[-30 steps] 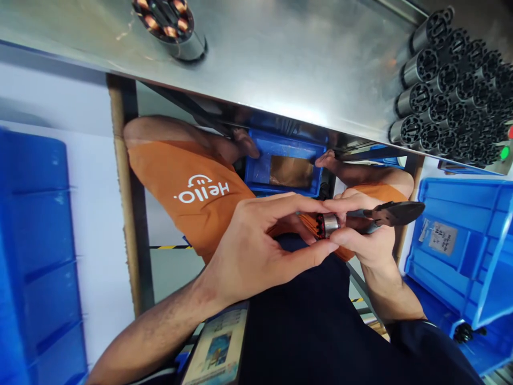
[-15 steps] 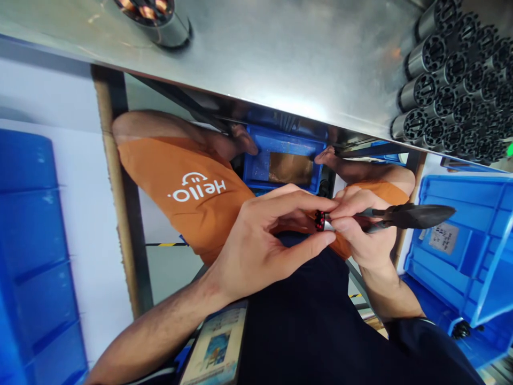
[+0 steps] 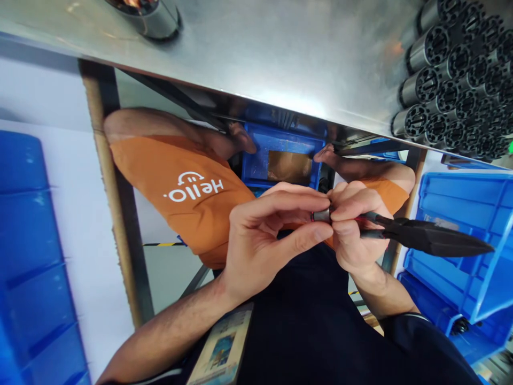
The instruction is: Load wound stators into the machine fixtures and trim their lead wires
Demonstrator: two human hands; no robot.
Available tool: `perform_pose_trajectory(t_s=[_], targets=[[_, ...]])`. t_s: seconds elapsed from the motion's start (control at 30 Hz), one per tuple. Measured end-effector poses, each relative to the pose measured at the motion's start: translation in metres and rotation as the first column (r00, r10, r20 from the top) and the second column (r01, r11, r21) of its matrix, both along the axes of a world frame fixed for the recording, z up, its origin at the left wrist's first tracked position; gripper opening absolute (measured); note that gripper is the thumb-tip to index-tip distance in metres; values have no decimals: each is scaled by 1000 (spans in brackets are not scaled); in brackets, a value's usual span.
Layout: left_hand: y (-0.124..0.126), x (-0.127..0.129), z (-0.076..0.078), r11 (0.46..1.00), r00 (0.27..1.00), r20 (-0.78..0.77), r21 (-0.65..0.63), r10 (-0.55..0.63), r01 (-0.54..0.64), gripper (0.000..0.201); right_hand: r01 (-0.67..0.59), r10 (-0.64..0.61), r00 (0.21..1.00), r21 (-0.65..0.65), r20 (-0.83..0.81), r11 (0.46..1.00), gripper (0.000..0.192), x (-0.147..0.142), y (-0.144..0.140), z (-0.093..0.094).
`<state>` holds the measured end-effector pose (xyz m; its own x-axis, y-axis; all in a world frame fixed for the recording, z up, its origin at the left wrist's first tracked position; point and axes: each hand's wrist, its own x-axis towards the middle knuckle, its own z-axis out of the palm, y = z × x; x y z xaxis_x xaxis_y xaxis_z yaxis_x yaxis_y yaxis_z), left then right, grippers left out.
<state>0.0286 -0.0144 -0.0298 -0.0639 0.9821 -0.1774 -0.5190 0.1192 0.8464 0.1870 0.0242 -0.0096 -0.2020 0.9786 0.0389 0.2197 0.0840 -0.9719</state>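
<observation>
Over my lap, my left hand (image 3: 268,240) is closed around a small metal motor stator (image 3: 321,215), its fingertips and thumb on either side of the short silvery cylinder. A bit of red shows at the stator's left end. My right hand (image 3: 358,224) pinches with thumb and forefinger at the stator's right end, touching it. A pair of black pliers (image 3: 435,235) is tucked in the same hand, jaws pointing right and red-and-black handles running into the palm. What lies between the right fingertips is hidden.
Many stators (image 3: 435,45) stand in rows on the metal table (image 3: 288,59) at right. A larger one with copper windings (image 3: 154,21) stands at upper left. Blue bins (image 3: 460,214) are at right, another blue bin (image 3: 32,240) at left, and a blue crate (image 3: 256,166) sits between the feet.
The stator has turned in my fingers: its dark, red-dotted end faced the camera before, and now its metal side shows. The pliers' jaws have swung slightly down and further right.
</observation>
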Motion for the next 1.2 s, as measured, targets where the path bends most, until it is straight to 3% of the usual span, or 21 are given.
perform_pose_trajectory(t_s=[0.13,0.27,0.3,0.37,0.43,0.6,0.7,0.87,1.2], targets=[[-2,1,0,1000,996,90,4,14,-15,17,-31,35,997,73,-63,997,19,-3,5,2],[-2,3,-6,997,972,223,-22,77,-74,16,-115,112,993,94,38,989,12,1,10,7],[-1,3,-7,994,969,220,-33,108,-104,15,-137,131,989,80,72,987,18,4,10,10],[0,2,-11,983,970,160,-34,183,-180,14,-149,143,976,30,163,988,34,13,8,16],[2,0,-14,965,961,86,-7,261,-262,14,-165,160,949,-5,271,986,35,24,3,21],[6,-4,-18,921,918,-92,107,385,-375,13,-367,333,832,-9,444,930,42,39,-10,20],[7,-4,-20,911,906,-141,174,399,-374,12,-383,351,792,-42,499,923,42,35,-11,17],[7,-2,-17,902,881,-246,269,403,-338,11,-336,317,796,-60,515,940,45,25,-6,19],[1,-2,-15,922,907,-233,255,351,-291,15,-385,336,779,-19,530,923,40,25,-1,23]])
